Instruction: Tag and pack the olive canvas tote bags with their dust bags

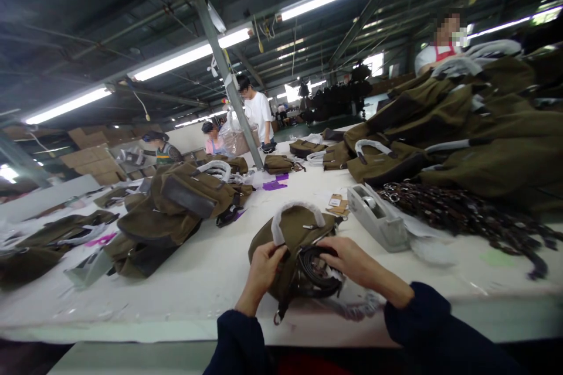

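Observation:
An olive handbag (pixel 290 234) lies on the white table right in front of me, its handle (pixel 303 206) wrapped in white padding. My left hand (pixel 263 269) is closed, thumb and fingers pinching the bag near the left base of that handle. A dark coiled strap (pixel 314 269) with metal hardware rests against the bag's near side. My right hand (pixel 352 258) is closed over the upper right of this coil, with the fingertips partly hidden. Clear plastic shows beneath the right wrist, and a dark tab with a metal ring hangs at the bag's lower left.
Right of the bag stand a grey tape dispenser (pixel 380 222) and tags (pixel 338 204). Dark straps (pixel 466 217) lie heaped beyond, below a tall pile of olive bags (pixel 492 146). More bags (pixel 176 205) are stacked left. A slanted metal post (pixel 229 82) and several people stand farther back.

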{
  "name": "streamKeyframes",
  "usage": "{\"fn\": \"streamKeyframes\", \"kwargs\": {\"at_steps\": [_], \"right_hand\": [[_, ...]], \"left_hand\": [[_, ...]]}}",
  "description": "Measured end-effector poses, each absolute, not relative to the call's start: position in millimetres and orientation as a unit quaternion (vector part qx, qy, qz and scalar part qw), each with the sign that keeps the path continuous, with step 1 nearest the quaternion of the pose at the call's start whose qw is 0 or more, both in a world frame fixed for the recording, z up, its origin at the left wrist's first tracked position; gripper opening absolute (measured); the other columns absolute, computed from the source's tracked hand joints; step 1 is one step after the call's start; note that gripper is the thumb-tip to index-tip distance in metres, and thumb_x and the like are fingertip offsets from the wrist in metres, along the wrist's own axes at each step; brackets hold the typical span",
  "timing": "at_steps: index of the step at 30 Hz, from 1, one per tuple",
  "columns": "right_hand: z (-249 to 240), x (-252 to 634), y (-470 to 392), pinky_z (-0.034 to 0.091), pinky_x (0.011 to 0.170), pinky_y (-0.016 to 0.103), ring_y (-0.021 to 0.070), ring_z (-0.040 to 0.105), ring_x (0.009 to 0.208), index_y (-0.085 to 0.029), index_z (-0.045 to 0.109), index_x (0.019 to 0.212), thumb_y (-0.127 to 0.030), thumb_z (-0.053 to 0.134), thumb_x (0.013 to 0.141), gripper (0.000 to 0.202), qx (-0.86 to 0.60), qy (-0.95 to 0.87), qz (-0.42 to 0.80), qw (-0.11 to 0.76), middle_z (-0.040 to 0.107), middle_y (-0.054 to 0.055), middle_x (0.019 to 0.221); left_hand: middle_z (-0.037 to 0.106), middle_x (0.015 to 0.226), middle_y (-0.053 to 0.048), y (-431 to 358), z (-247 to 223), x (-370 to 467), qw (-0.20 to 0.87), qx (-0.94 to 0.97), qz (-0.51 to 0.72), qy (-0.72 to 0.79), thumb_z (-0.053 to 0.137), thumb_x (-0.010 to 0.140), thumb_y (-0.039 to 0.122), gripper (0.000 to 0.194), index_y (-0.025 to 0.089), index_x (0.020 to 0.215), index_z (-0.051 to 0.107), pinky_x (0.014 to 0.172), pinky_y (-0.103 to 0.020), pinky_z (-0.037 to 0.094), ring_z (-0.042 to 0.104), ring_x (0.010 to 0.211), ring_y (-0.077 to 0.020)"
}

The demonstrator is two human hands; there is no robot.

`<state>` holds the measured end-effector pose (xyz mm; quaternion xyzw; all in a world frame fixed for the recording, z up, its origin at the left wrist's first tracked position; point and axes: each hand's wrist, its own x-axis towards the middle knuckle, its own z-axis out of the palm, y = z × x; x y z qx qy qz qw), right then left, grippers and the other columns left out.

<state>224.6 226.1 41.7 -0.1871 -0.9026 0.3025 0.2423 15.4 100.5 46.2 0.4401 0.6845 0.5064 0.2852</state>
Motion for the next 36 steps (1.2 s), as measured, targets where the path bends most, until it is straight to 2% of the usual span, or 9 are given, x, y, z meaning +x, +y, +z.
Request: {"fn": "streamKeyframes", "kwargs": {"at_steps": [3, 7, 9, 12, 16, 20, 27, 32, 36], "right_hand": [[45.3, 224.6, 208.1, 0.046, 0.082, 0.032, 0.0222, 0.063, 0.092, -0.020, 0.070, 0.103, -0.020, 0.058, 0.089, 0.019, -0.162, -0.894, 0.341, 0.243, 0.071, 0.006, 0.099], [58.4, 203.7, 188.1, 0.044, 0.090, 0.033, 0.0223, 0.060, 0.099, -0.020, 0.070, 0.109, -0.021, 0.059, 0.090, 0.022, -0.118, -0.890, 0.333, 0.287, 0.070, 0.006, 0.105], [62.8, 191.9, 183.8, 0.044, 0.091, 0.034, 0.0228, 0.059, 0.100, -0.019, 0.070, 0.107, -0.019, 0.060, 0.089, 0.020, -0.130, -0.885, 0.325, 0.307, 0.070, 0.007, 0.105], [63.1, 178.4, 180.6, 0.044, 0.086, 0.034, 0.0221, 0.060, 0.094, -0.018, 0.068, 0.099, -0.017, 0.064, 0.084, 0.015, -0.173, -0.866, 0.330, 0.333, 0.069, 0.006, 0.098], [57.8, 171.3, 178.2, 0.044, 0.075, 0.030, 0.0186, 0.059, 0.083, -0.018, 0.063, 0.091, -0.016, 0.068, 0.079, 0.014, -0.172, -0.844, 0.370, 0.348, 0.066, 0.003, 0.087], [50.1, 176.3, 191.0, 0.044, 0.062, 0.025, 0.0141, 0.056, 0.069, -0.018, 0.059, 0.084, -0.032, 0.063, 0.086, 0.015, -0.181, -0.771, 0.494, 0.358, 0.061, 0.000, 0.075], [38.1, 178.9, 213.8, 0.041, 0.045, 0.018, 0.0125, 0.058, 0.066, -0.020, 0.057, 0.103, -0.038, 0.061, 0.086, 0.025, -0.170, -0.700, 0.632, 0.285, 0.061, 0.001, 0.081], [50.2, 172.5, 211.0, 0.041, 0.041, 0.018, 0.0116, 0.056, 0.056, -0.016, 0.065, 0.091, -0.039, 0.061, 0.086, 0.023, -0.153, -0.732, 0.607, 0.268, 0.061, 0.001, 0.070], [64.4, 170.0, 211.2, 0.044, 0.041, 0.019, 0.0108, 0.055, 0.050, -0.016, 0.066, 0.082, -0.037, 0.060, 0.086, 0.023, -0.157, -0.741, 0.597, 0.266, 0.060, 0.000, 0.062]], "left_hand": [[0.064, 0.072, 0.000, 103.9, 48.8, 20.8, 0.300, 0.434, 0.521, 0.671, 0.067, 0.075, 0.040, 0.028, 0.014, 0.087, 0.067, 0.051, -0.022, 0.040, 0.055, 0.063, -0.0140], [0.057, 0.063, 0.004, 89.3, 51.6, 27.5, 0.305, 0.439, 0.553, 0.639, 0.077, 0.068, 0.031, 0.023, 0.016, 0.069, 0.060, 0.056, -0.020, 0.038, 0.050, 0.060, -0.0100], [0.063, 0.071, 0.001, 74.5, 50.5, 28.8, 0.342, 0.390, 0.602, 0.606, 0.071, 0.077, 0.038, 0.023, 0.016, 0.077, 0.064, 0.062, -0.022, 0.042, 0.055, 0.067, -0.0121], [0.071, 0.099, -0.009, 54.2, 47.0, 30.5, 0.412, 0.311, 0.657, 0.549, 0.052, 0.089, 0.055, 0.045, 0.017, 0.108, 0.067, 0.077, -0.030, 0.049, 0.064, 0.089, -0.0198], [0.072, 0.107, -0.009, 42.5, 45.4, 34.2, 0.400, 0.332, 0.621, 0.587, 0.076, 0.076, 0.041, 0.045, 0.018, 0.113, 0.068, 0.083, -0.028, 0.050, 0.065, 0.095, -0.0208], [0.074, 0.101, -0.007, 39.2, 44.6, 25.2, 0.399, 0.290, 0.660, 0.567, 0.075, 0.078, 0.037, 0.037, 0.016, 0.108, 0.070, 0.073, -0.025, 0.052, 0.066, 0.081, -0.0158], [0.073, 0.097, -0.008, 59.7, 24.4, -13.5, 0.247, 0.130, 0.751, 0.599, 0.073, 0.075, 0.029, 0.023, 0.015, 0.093, 0.068, 0.072, -0.027, 0.055, 0.067, 0.084, -0.0176], [0.066, 0.116, -0.016, 83.6, 27.9, -16.6, 0.121, 0.285, 0.607, 0.732, 0.067, 0.079, 0.038, 0.057, 0.013, 0.128, 0.051, 0.090, -0.043, 0.052, 0.065, 0.103, -0.0270], [0.049, 0.142, -0.019, 78.3, 36.6, 12.6, -0.114, 0.429, 0.450, 0.775, 0.059, 0.085, 0.034, 0.055, 0.017, 0.135, 0.047, 0.115, -0.055, 0.027, 0.037, 0.138, -0.0332]]}}
